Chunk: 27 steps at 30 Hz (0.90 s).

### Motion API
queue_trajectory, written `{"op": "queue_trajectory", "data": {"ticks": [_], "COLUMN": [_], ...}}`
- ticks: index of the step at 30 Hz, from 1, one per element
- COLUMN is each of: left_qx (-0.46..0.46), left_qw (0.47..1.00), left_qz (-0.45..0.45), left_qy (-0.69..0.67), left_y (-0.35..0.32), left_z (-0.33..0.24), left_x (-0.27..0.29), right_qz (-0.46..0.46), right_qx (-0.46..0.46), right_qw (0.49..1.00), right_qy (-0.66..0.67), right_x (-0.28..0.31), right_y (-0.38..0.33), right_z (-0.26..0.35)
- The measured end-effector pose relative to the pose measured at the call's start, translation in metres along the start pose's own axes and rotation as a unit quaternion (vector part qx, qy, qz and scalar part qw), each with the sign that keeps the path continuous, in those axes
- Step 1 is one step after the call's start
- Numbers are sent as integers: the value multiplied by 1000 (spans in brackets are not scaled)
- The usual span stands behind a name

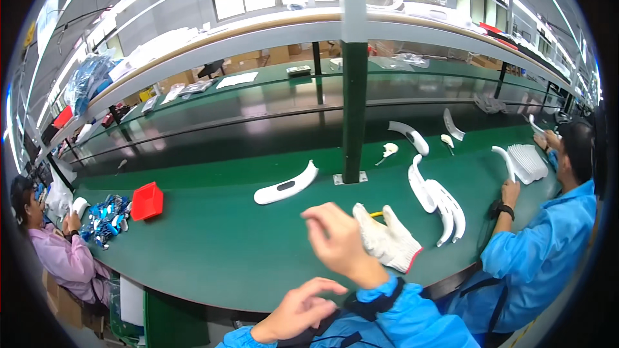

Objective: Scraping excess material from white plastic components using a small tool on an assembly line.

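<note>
My right hand (340, 240) is raised over the green table, its fingers loosely bent and apart with nothing visible in them. Just right of it lies a white knitted glove (391, 245) with a red cuff edge, and a yellow stick-like item (376, 214) shows behind the glove. Low at the table's front edge, my left hand (300, 310) has its fingers stretched out and thumb apart, holding nothing. Beyond my hands, a curved white plastic part (287, 188) with a dark oval slot rests on the table. Several curved white parts (445, 209) lie together right of the glove.
A green post (354, 116) rises from the table ahead. At left stand a red bin (147, 201) and a pile of blue-and-white pieces (106, 219), near a person in pink (68, 261). At right, a person in blue (541, 238) handles white parts beside a stack (527, 164).
</note>
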<state>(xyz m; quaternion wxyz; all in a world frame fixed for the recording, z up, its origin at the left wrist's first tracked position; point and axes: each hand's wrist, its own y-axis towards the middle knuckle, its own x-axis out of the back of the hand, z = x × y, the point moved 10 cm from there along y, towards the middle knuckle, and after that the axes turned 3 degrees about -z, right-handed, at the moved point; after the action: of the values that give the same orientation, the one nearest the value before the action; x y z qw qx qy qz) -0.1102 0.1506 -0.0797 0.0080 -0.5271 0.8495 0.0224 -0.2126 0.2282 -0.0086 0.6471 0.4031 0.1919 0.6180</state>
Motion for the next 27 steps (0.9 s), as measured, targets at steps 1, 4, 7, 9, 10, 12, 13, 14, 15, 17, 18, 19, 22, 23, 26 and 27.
{"op": "queue_trajectory", "data": {"ticks": [1,4,7,9,10,12,13,14,15,17,18,19,22,23,26,27], "left_qx": [121,75,29,0,-18,-36,-37,-37,-37,61,74,73,133,137,134,136], "left_qw": [980,949,933,927,925,923,938,950,950,978,987,987,986,983,987,987], "left_qz": [-66,-126,-130,-128,-141,-157,-159,-160,-162,-142,-102,-102,92,-13,75,75], "left_qy": [-146,-281,-335,-354,-352,-348,-307,-265,-264,-138,-99,-98,32,-118,-40,-40], "left_y": [-14,-32,-38,-42,-45,-54,-58,-61,-66,-78,-81,-86,-105,-109,-118,-118], "left_z": [22,24,12,6,4,2,0,-2,-1,17,10,8,13,9,6,4], "left_x": [18,56,67,71,77,85,87,89,89,86,79,83,61,62,55,53], "right_qz": [9,209,381,405,409,421,423,432,440,431,459,486,494,493,501,499], "right_qx": [-86,-367,-298,-206,-204,-242,-240,-290,-339,-358,-335,-311,-332,-342,-354,-366], "right_qw": [996,845,823,866,863,860,859,831,800,783,778,773,746,731,711,698], "right_qy": [38,328,297,211,216,157,160,196,228,272,268,263,300,326,342,362], "right_x": [2,-24,-30,-40,-49,-62,-67,-75,-80,-86,-93,-98,-103,-104,-104,-105], "right_y": [-5,-62,-95,-111,-115,-125,-126,-133,-141,-138,-141,-143,-151,-152,-155,-158], "right_z": [-19,-59,2,27,32,27,25,14,7,6,8,12,24,29,37,39]}}
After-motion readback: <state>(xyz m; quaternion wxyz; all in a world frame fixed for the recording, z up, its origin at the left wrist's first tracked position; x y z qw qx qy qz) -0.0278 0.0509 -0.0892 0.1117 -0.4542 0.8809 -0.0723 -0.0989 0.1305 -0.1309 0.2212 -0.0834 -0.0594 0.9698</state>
